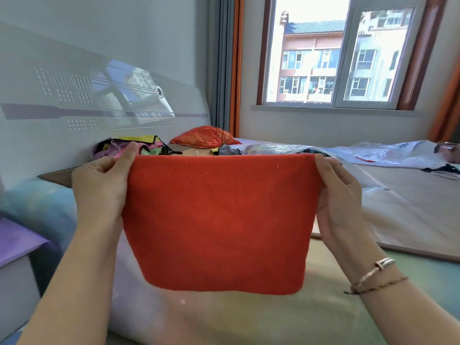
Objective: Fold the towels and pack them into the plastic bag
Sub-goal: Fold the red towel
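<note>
The left hand (104,180) and right hand (341,195) each pinch a top corner of a square orange terry towel (219,220), held up above the bed (249,319). More towels, a crumpled multicoloured pile (139,146), wait by the headboard; the clear plastic bag (278,148) lies beyond, apparently partly filled. Folding looks barely started.

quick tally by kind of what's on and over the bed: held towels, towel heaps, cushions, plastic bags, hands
Held orange towel: 1
Heap of mixed-colour towels, single pieces too tangled to count: 1
Orange cushion: 1
Plastic bags: 2, a clear bag behind the towel and a white bag further right
Hands: 2, left hand and right hand, each pinching a top corner
Total: 7
</note>
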